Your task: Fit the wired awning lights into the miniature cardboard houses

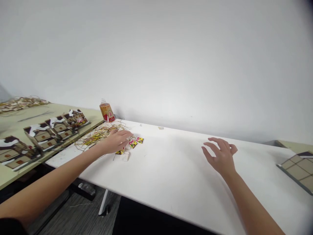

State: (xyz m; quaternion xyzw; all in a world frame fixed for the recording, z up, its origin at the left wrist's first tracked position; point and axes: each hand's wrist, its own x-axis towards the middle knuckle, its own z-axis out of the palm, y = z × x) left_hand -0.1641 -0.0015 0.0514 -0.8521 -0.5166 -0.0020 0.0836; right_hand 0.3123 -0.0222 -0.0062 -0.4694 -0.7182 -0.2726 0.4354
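My left hand [118, 140] reaches over a heap of thin wires [99, 134] and small yellow, red and white pieces. Its fingers are stretched out; whether the tips touch the pieces beneath is hard to see. Just beyond the fingertips lie small flat pieces with red-and-white stripes [133, 143], and a plain white block [125, 156] sits closer to me. Off to the right, my right hand [220, 155] hovers above the white table [168, 176] with spread, slightly bent fingers and nothing in them.
Several model houses [57, 126] with snowy roofs line the pale green table [95, 115] at left. A bottle of orange liquid [107, 112] stands by the wall. Another house piece [299, 169] is at the right edge. More tangled parts [22, 103] lie far left.
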